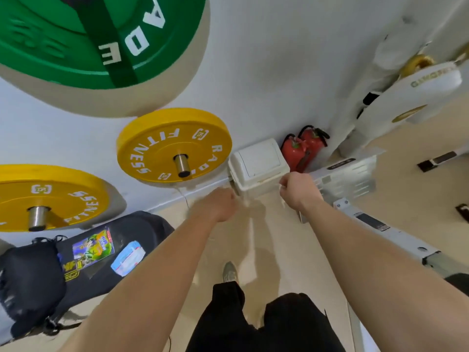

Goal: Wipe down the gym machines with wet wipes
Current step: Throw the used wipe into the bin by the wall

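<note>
We reach out with both hands, just short of the white bin (256, 161).
Fingers of our left hand (220, 204) and right hand (297, 189) are curled tight, pinching a thin, blurred pale wipe (246, 201) between them. A wipes pack (128, 257) lies on a black bag (101, 275), well left of the fingers.

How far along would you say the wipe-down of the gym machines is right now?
Done: no machine's surface shows whether it was wiped. In hand: the left hand and right hand, curled, seem to stretch a blurred wipe in front of the white bin. Left: probably binning it; the wipes pack lies on the black bench.
</note>
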`<state>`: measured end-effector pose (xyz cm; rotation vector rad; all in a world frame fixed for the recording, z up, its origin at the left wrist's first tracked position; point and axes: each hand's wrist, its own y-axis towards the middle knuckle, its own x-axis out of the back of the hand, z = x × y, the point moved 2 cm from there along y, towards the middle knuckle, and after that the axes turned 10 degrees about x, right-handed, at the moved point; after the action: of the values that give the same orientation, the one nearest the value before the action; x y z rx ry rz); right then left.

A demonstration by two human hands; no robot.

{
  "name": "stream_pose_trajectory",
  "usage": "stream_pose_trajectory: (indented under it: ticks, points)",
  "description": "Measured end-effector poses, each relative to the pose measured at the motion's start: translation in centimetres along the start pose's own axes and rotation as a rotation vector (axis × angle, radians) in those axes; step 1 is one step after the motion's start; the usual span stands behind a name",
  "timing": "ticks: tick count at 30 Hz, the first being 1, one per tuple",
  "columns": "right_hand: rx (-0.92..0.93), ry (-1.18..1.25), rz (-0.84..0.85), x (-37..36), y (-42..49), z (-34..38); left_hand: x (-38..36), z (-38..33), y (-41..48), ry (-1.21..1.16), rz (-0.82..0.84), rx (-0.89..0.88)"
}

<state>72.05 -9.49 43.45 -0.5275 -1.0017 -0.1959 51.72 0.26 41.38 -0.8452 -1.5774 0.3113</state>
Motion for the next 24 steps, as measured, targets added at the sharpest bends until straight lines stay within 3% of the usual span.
stream_pose_trajectory:
  ticks: [8,12,19,24]
  points:
    - [0.037,0.045,0.055,-7.6,12.9,-8.7,-6.3,-5.1,16.0,-0.050,0.100,0.023]
    - [-0.003,0.075,0.083,-12.9,19.1,-14.6,-11.7,-6.5,25.5,-0.061,0.056,0.052]
    - [0.021,0.138,-0.035,-21.3,28.0,-22.7,-18.7,-8.4,39.9,0.122,-0.217,-0.091]
    - [0.071,0.160,-0.113,-24.7,33.0,-24.4,-21.4,-7.4,45.3,0.284,-0.433,-0.215]
